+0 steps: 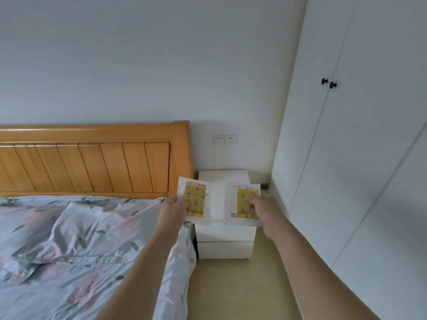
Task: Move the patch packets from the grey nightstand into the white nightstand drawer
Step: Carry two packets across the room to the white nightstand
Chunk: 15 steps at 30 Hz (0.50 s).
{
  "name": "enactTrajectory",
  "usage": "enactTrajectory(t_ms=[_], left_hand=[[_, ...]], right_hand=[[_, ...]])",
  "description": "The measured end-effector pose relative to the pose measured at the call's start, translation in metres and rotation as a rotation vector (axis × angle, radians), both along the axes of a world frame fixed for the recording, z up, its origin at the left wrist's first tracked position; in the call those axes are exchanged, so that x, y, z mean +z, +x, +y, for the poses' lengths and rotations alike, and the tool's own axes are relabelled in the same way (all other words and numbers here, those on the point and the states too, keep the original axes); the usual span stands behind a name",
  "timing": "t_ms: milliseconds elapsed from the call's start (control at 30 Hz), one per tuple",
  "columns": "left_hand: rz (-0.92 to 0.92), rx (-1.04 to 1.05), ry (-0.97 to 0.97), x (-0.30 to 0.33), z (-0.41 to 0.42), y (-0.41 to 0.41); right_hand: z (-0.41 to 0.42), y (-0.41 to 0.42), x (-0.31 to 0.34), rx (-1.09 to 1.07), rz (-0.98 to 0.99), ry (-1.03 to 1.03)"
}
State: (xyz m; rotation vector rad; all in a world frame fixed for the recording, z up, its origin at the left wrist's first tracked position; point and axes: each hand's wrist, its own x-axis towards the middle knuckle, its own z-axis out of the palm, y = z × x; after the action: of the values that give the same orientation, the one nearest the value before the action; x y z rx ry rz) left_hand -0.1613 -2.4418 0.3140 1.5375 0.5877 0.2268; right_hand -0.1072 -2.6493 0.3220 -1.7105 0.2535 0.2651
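Low in the centre of the frame, the left hand (173, 210) pinches one patch packet (195, 200) and the right hand (265, 212) the other packet (242, 204) above the white nightstand (225, 236), whose drawers look closed, so with both grips occupied a packet may slip between the bed (69, 250) and the wardrobe (346, 158).

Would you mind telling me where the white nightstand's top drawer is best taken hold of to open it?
No handle shows on the top drawer of the white nightstand. Its front looks flat, so I'd hook fingertips under its lower edge, at the gap above the second drawer, coming from the front. Both hands hold packets now.
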Motion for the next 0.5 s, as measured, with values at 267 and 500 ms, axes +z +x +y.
enactTrajectory(t_ms=[267,500], left_hand=[[0.132,-0.055,0.032,-0.048,0.053,0.192],[0.192,-0.109,0.118,-0.138,0.058,0.303]], right_hand=[[0.056,0.166,-0.042,-0.046,0.046,-0.057],[0.06,0.277,-0.144,-0.043,0.069,-0.131]])
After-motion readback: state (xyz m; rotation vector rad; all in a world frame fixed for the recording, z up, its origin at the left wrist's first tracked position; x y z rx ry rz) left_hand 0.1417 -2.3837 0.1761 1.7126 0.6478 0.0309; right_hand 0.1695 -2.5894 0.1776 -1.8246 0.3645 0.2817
